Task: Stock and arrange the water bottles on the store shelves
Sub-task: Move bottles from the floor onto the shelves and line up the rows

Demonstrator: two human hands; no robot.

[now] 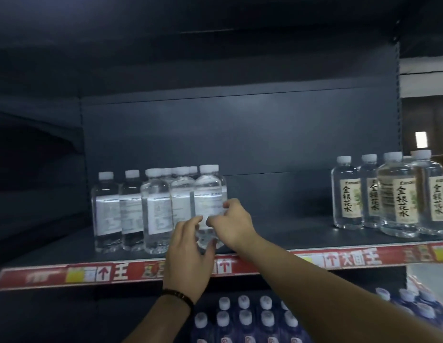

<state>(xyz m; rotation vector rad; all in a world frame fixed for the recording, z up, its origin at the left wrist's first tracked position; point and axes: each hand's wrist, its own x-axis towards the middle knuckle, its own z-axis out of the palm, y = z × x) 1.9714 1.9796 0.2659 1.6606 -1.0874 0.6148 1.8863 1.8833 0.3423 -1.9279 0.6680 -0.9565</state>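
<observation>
A clear water bottle [208,191] with a white cap stands near the front of the dark shelf [277,233], at the right end of a cluster of several like bottles [131,209]. My left hand [188,258] wraps round its lower part from the front-left. My right hand [232,222] pinches its label on the right side. A second group of bottles [388,196], with labels in black characters facing out, stands at the shelf's right end.
A red price strip [96,273] runs along the shelf's front edge. Below it sits a pack of bottles with pale caps [245,315]. Between the two bottle groups the shelf floor shows bare dark metal. An upright post [398,100] bounds the bay on the right.
</observation>
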